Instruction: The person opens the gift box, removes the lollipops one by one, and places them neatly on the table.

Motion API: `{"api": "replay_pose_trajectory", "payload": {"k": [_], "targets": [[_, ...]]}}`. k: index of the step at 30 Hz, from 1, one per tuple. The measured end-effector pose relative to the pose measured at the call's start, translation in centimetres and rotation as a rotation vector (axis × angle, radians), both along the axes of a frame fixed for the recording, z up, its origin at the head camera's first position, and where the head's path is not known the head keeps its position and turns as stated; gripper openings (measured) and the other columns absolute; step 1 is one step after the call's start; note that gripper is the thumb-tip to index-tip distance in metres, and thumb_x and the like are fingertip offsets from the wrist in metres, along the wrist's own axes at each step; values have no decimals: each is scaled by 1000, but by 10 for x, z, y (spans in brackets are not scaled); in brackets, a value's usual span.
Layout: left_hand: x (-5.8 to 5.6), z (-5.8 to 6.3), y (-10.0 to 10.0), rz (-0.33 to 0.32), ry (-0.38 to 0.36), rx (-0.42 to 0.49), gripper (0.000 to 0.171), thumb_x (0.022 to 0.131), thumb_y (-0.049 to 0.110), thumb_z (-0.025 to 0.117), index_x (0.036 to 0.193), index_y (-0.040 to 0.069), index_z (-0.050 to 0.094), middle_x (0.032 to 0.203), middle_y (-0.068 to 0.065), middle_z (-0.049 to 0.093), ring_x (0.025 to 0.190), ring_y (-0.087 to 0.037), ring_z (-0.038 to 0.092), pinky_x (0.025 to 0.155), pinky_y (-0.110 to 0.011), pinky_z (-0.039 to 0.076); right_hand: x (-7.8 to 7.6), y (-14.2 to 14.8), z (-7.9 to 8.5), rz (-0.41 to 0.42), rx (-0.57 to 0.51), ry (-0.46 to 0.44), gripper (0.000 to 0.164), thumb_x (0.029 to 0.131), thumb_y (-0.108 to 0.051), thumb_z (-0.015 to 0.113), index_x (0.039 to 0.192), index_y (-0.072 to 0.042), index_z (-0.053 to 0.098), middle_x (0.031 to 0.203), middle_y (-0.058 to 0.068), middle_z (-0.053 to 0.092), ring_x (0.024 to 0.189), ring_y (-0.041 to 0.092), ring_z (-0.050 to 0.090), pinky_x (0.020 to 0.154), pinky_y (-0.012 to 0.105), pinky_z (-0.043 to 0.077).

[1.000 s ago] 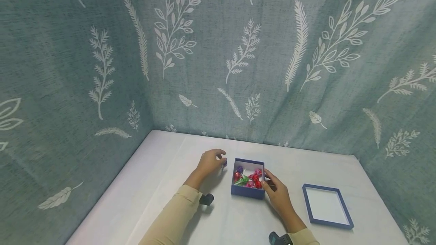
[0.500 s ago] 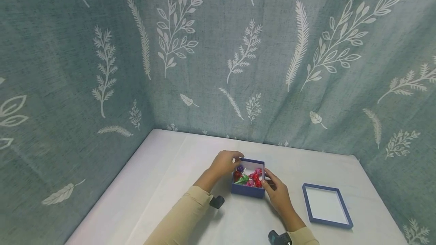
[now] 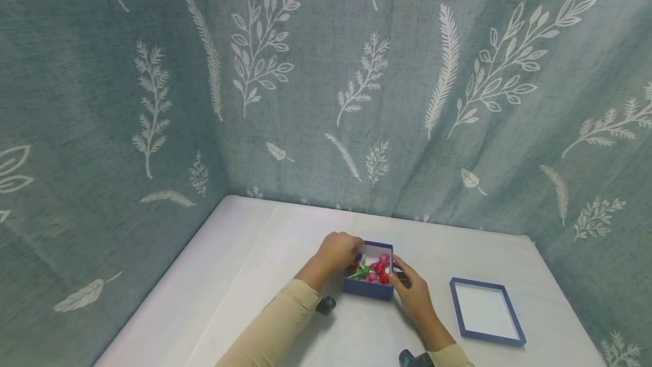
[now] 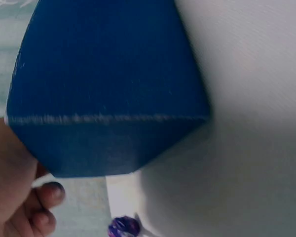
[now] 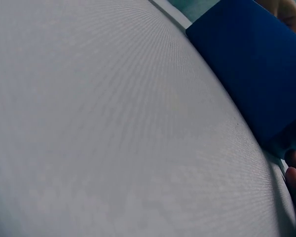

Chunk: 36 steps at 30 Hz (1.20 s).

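Note:
A blue box [image 3: 368, 289] with a white inside stands on the table, holding several wrapped lollipops in red, pink, green [image 3: 361, 270] and purple. My right hand [image 3: 415, 293] holds the box at its right side, thumb toward the front and fingers farther back. Over the left rim, my left hand [image 3: 338, 251] reaches down with fingers bent beside a dark purple lollipop [image 3: 359, 256]. Its fingertips are partly hidden, so I cannot tell whether it pinches one. In the left wrist view another purple lollipop [image 4: 123, 227] lies on the table past the box.
To the right lies a blue-rimmed, white-lined box lid [image 3: 487, 311], inside up. The white table [image 3: 244, 276] ends at a grey-green leaf-patterned curtain [image 3: 305, 129] at the back and sides. Dark cameras sit on both wrists.
My left hand has moved right, from a purple lollipop left of the box to the box's left rim, then down into it. My right hand stays at the box's right side.

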State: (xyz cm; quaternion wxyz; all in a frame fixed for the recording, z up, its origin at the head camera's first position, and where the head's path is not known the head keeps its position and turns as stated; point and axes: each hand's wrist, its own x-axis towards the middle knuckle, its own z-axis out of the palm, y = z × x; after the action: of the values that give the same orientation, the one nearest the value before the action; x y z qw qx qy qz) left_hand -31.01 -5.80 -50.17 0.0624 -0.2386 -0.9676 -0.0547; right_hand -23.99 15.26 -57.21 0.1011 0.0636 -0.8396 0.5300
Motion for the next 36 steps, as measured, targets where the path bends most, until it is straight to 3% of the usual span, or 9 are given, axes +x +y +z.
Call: {"api": "replay_pose_trajectory", "payload": {"k": [9,12,16,20,28,32,36], "targets": [[2,5,10,41,-64,-157,19,74,18,81,91,23,76,70,8,66,58,-10,53,62,-31,49,1,-3,-4,-3,-3,-13,48,94,-23,65,141,-22,54,131,6,60,107,21,62,91,43,49],[2,3,13,53,-108,-190,16,78,21,77,93,24,75,69,7,64,58,-12,53,62,-33,49,2,-4,-5,1,-3,-3,48,94,-22,65,140,-22,54,131,5,60,106,21,62,90,42,49],[0,0,15,59,-165,-195,13,88,27,69,99,24,74,70,5,61,61,-15,54,65,-36,49,3,-4,-4,4,-1,12,47,94,-22,65,140,-21,55,130,5,61,105,19,63,90,42,50],[-1,-4,17,48,-160,-187,15,93,32,62,99,24,74,69,5,60,63,-15,55,68,-38,47,4,-4,-3,-4,11,13,47,94,-22,65,140,-21,55,130,4,61,104,19,63,90,42,50],[0,-7,19,52,-78,-147,13,92,33,63,90,26,74,67,7,61,61,-14,52,67,-38,43,3,-1,-1,-12,16,17,48,94,-22,64,141,-19,54,131,5,60,105,21,63,90,44,49],[0,-8,19,73,-79,-121,14,92,31,63,85,25,74,63,6,56,57,-14,51,58,-37,44,1,-1,-2,-15,32,15,48,95,-25,64,141,-19,53,131,4,60,105,20,63,90,44,49],[-2,-10,17,66,-90,-82,14,92,31,63,90,25,75,62,7,53,56,-13,49,52,-34,43,0,-1,-3,-27,36,2,48,95,-27,63,141,-19,53,130,4,61,104,18,62,90,43,49]]}}
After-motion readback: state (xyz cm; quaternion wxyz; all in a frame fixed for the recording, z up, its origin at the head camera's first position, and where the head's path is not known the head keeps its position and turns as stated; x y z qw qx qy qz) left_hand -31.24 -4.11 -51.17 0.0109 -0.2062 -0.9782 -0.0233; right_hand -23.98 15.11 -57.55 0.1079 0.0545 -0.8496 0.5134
